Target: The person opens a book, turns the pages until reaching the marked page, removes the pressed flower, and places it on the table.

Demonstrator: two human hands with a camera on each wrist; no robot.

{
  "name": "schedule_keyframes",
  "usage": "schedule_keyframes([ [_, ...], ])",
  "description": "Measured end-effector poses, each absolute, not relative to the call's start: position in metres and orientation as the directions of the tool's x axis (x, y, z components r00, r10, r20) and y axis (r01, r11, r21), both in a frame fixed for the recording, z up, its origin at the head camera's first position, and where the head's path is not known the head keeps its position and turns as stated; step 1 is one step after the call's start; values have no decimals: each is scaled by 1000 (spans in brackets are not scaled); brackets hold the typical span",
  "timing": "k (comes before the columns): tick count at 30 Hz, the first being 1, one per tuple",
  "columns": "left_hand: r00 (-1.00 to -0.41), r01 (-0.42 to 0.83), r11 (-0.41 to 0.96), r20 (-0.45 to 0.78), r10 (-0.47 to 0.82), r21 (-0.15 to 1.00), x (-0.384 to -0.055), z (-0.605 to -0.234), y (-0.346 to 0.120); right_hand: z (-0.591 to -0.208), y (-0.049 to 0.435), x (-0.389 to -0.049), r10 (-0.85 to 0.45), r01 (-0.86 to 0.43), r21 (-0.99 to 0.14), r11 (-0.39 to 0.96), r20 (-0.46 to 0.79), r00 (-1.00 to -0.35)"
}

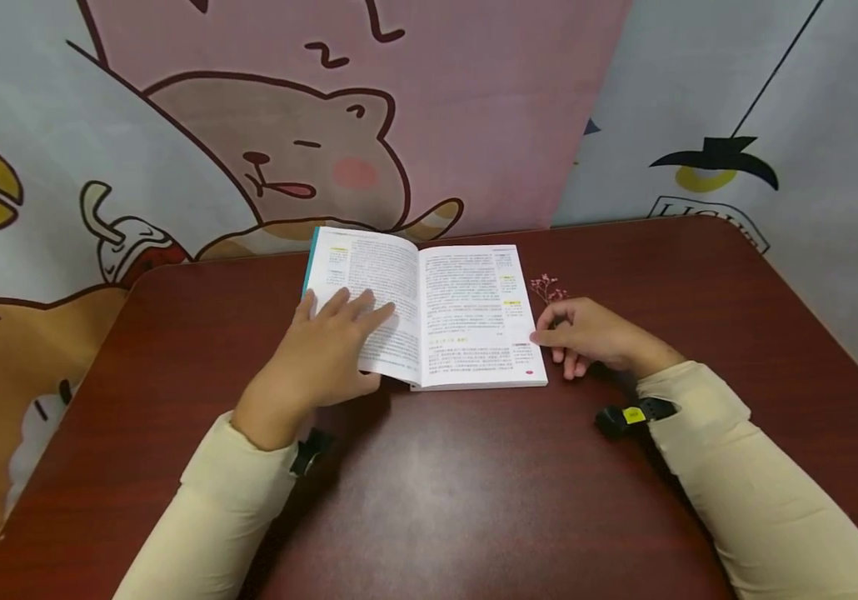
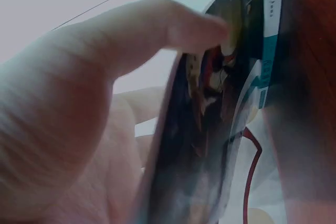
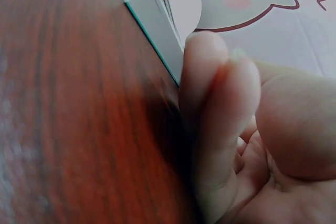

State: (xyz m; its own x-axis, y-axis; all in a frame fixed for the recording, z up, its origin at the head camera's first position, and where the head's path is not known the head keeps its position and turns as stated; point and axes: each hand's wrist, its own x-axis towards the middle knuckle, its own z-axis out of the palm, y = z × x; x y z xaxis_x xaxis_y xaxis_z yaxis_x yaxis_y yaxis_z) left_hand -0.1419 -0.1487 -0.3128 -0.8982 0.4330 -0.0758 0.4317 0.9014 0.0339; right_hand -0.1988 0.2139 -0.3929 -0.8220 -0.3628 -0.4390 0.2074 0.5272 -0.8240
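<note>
A book point(image 1: 466, 317) lies spread on the table, with printed pages and yellow highlights. My left hand point(image 1: 324, 350) has its fingers spread across the left page. In the left wrist view, the thumb point(image 2: 194, 30) is on the outer side of the dark, glossy cover point(image 2: 210, 124) and other fingers are behind it, so the hand holds the tilted left half. My right hand point(image 1: 586, 337) pinches at the right page edge, its other fingers curled below. In the right wrist view, fingertips point(image 3: 205, 56) meet beside the page block point(image 3: 163, 19); what lies between them is hidden.
The dark red wooden table point(image 1: 429, 492) has a printed cloth point(image 1: 504, 108) behind it. A small pink sprig point(image 1: 547, 287) lies just right of the book, near my right hand. Dark devices, one with a yellow label point(image 1: 633, 415), sit at both wrists.
</note>
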Motion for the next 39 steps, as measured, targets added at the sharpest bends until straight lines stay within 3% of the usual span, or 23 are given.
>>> schedule_keyframes([
  [20,-963,265,963,34,267,-53,-134,-297,-150,-391,213,-200,-377,191,-826,530,-431,-819],
  [31,-905,412,911,125,407,19,-135,-293,-151,-390,214,-199,-380,187,-828,529,-428,-820],
  [39,-880,459,883,192,435,101,-135,-289,-151,-390,213,-198,-382,194,-833,519,-429,-819],
])
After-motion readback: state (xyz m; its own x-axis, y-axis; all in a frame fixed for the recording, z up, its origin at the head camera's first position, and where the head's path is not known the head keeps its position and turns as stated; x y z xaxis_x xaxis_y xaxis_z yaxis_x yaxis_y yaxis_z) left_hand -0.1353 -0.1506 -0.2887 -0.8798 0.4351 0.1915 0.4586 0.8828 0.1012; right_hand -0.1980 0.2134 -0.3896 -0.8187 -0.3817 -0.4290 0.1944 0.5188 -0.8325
